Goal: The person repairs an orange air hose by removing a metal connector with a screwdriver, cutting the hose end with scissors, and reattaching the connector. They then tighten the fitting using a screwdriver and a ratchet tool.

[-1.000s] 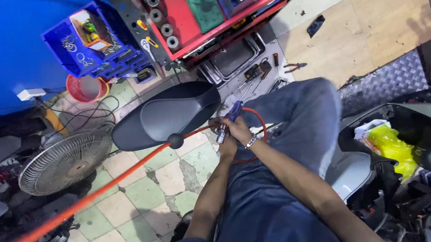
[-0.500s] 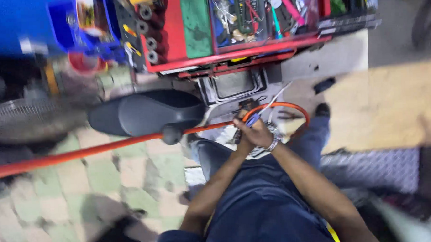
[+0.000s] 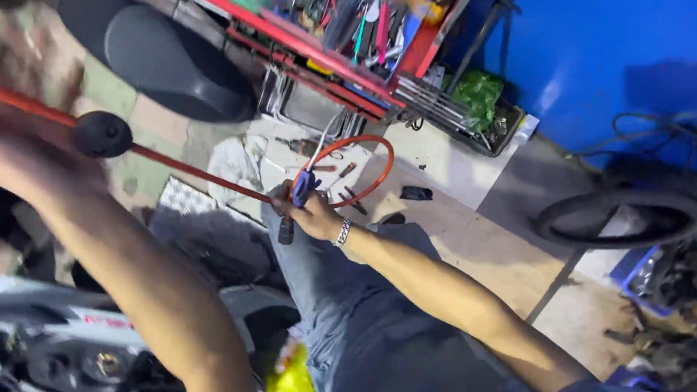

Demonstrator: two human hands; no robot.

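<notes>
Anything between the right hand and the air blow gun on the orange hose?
Nothing visible. The right hand is closed around the blue blow gun, the orange hose running from it. The left hand is out of view.

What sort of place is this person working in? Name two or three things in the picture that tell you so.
Most likely a motorbike repair workshop. A red tool trolley holds many hand tools, a loose tyre lies on the floor by the blue wall, and a black motorbike seat sits beside the trolley.
</notes>
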